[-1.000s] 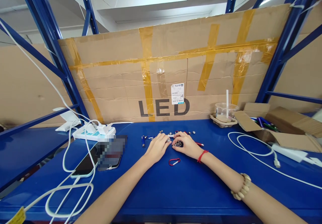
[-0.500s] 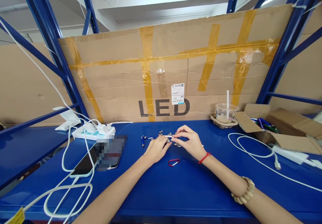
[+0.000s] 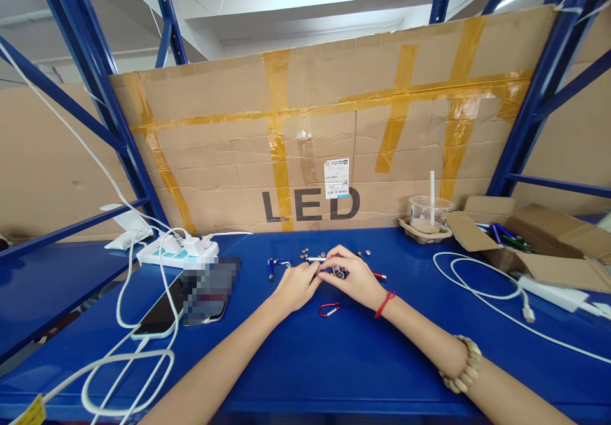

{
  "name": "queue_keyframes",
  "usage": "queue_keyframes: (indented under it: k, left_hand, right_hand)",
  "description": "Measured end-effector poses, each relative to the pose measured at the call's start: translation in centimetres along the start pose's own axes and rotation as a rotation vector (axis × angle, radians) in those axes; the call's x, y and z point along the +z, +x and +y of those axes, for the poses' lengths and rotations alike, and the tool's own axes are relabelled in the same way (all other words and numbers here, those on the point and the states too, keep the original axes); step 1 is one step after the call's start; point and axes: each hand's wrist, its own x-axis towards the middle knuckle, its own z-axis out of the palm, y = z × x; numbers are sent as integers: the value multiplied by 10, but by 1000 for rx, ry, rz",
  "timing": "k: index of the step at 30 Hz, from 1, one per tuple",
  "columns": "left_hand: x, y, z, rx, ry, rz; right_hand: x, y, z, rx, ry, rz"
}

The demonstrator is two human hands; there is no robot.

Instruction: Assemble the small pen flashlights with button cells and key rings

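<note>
My left hand (image 3: 296, 286) is closed in a pinch, its fingertips meeting those of my right hand (image 3: 357, 280) just in front of a silver tube (image 3: 314, 259). Something small and metallic seems to sit between the fingertips, too covered to name. Under my right palm show shiny ring-like metal parts (image 3: 340, 272), and a red tube (image 3: 379, 276) sticks out beyond that hand. Small blue cylinders (image 3: 271, 270) lie left of my hands. Several button cells (image 3: 305, 252) are scattered behind them. A red carabiner (image 3: 329, 310) rests on the blue tabletop (image 3: 329, 368) nearer to me.
On the left are a white power strip (image 3: 165, 253), phones (image 3: 160, 313) and looped white cables (image 3: 167, 352). To the right stand a plastic cup (image 3: 424, 212) with a straw, an open cardboard box (image 3: 558, 272) and a white charger (image 3: 548, 292). A cardboard sheet (image 3: 214, 170) closes the back.
My right hand has come down and towards me, off the silver tube, to my left fingertips. The red tube and more button cells now show beside and behind it.
</note>
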Motion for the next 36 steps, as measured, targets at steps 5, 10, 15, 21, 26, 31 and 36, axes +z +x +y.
queue_keyframes:
  k: [5,10,15,21,26,31,36]
  left_hand:
    - [-1,1,1,-96,48,8]
    - [-1,2,1,-101,91,28]
    - [-2,0,3,-94,96,49]
    - [-4,-1,3,-72,78,59]
    - [-4,-1,4,-85,98,48]
    - [-4,0,5,-94,94,22]
    - [-5,1,6,-99,101,4]
  right_hand:
    - [-2,1,2,115,-155,21]
    - [-3,1,12,274,-249,-63]
    - [-6,0,16,309,-263,-166]
    - [-4,-1,18,295,-243,-189]
    - [-2,0,19,307,-216,-176]
    - [-2,0,18,320,-208,-182]
    - [-4,0,16,260,-195,-183]
